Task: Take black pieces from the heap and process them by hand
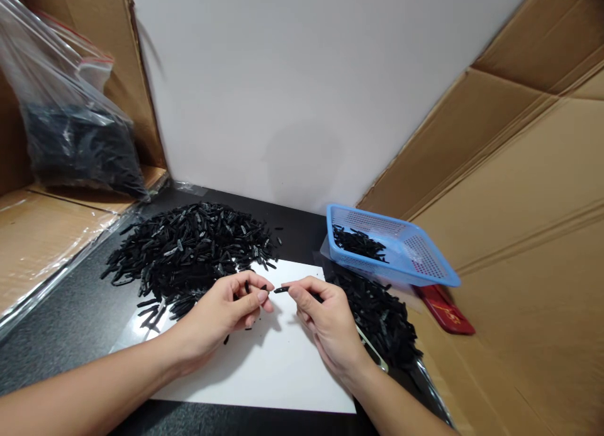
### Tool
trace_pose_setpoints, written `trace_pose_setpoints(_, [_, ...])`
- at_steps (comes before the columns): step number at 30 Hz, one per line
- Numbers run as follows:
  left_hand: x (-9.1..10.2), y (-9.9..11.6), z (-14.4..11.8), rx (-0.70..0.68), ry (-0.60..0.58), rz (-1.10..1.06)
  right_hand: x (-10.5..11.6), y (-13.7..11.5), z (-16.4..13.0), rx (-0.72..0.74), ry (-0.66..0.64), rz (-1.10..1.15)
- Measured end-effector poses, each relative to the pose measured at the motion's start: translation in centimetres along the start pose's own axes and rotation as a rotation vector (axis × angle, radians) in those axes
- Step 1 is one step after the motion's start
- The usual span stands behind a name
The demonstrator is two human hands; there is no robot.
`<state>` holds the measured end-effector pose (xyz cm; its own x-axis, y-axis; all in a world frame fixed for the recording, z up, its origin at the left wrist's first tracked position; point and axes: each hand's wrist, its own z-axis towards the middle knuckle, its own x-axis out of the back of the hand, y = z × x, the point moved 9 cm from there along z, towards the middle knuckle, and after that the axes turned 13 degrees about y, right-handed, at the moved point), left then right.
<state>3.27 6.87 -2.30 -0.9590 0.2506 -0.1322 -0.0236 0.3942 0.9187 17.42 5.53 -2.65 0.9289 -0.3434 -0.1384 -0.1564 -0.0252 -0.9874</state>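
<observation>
My left hand hovers over a white sheet with its fingers curled around a few small black plastic pieces. Close to its right, my right hand pinches one small black piece at the fingertips, its tip pointing toward the left hand. A large pile of the same black pieces lies just beyond the left hand, spilling onto the sheet. Another heap of black pieces lies beside the right hand, under the basket.
A blue perforated basket holding some black pieces sits tilted at the right. A clear zip bag of black parts rests on the cardboard at the left. Cardboard walls enclose both sides, a white board stands behind. A red object lies under the basket.
</observation>
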Motion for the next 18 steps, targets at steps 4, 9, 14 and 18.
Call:
trace_pose_setpoints(4, [0.1,-0.3,0.0,0.015,0.0,-0.067,-0.2,0.2,-0.2,-0.069,0.0,0.052])
trace_pose_setpoints(9, [0.2,-0.2,0.0,0.006,0.001,-0.076,-0.3,0.2,-0.2,-0.091,0.003,0.073])
trace_pose_setpoints(14, [-0.2,-0.2,-0.4,0.047,-0.016,-0.065,-0.3,-0.5,-0.3,0.048,-0.005,-0.063])
trace_pose_setpoints(18, [-0.9,-0.5,-0.9,0.035,-0.116,-0.001,-0.9,-1.5,-0.9,0.164,-0.064,-0.204])
